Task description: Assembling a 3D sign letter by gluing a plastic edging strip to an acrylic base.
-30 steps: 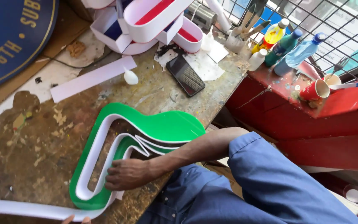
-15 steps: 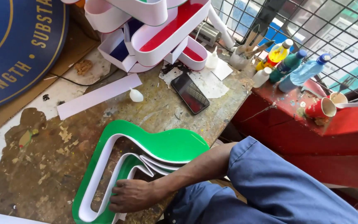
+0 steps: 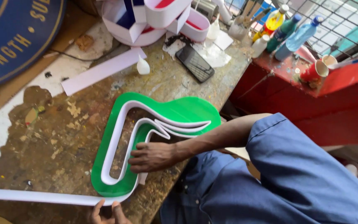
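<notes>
One piece in hand: green sign letter (image 3: pixel 175 114), flat glossy green face, curvy hooked shape, lying flat on the workbench (image 3: pixel 63 137)
Letter edging: white strip (image 3: pixel 117 137) stands on edge on the green face, follows the outline as a thin wall; several layers bunch in a point just beyond the right fingertips
Letter place: under and ahead of the right fingers, lower end near the left fingertips
Right hand (image 3: pixel 154 157): palm down on the letter's near edge, fingers slightly apart and bent, tips pressing against the white wall; not wrapped around anything
Left hand (image 3: pixel 106 213): only fingertips show at the bottom edge, thumb and finger close together pinching the loose white strip tail (image 3: pixel 34 196); rest of hand out of view
Strip tail: long, flat, runs left from the left fingertips along the bench edge, joins the letter's bottom curve
Sleeve: blue sleeve (image 3: pixel 295 166) on the right arm
Beyond the fingers: black phone (image 3: pixel 194 63) face up, small white bottle (image 3: pixel 143 66), loose white strip offcut (image 3: pixel 100 72), well apart from the hands
Far end: red-and-white sign letters (image 3: pixel 158 16) stacked
Far left of fingers: round blue signboard (image 3: pixel 13 33)
Right side: red shelf (image 3: pixel 344 87) with plastic bottles (image 3: pixel 299 35) and red cup (image 3: pixel 313 71)
Bench surface: worn wood, glue and paint blotches
</notes>
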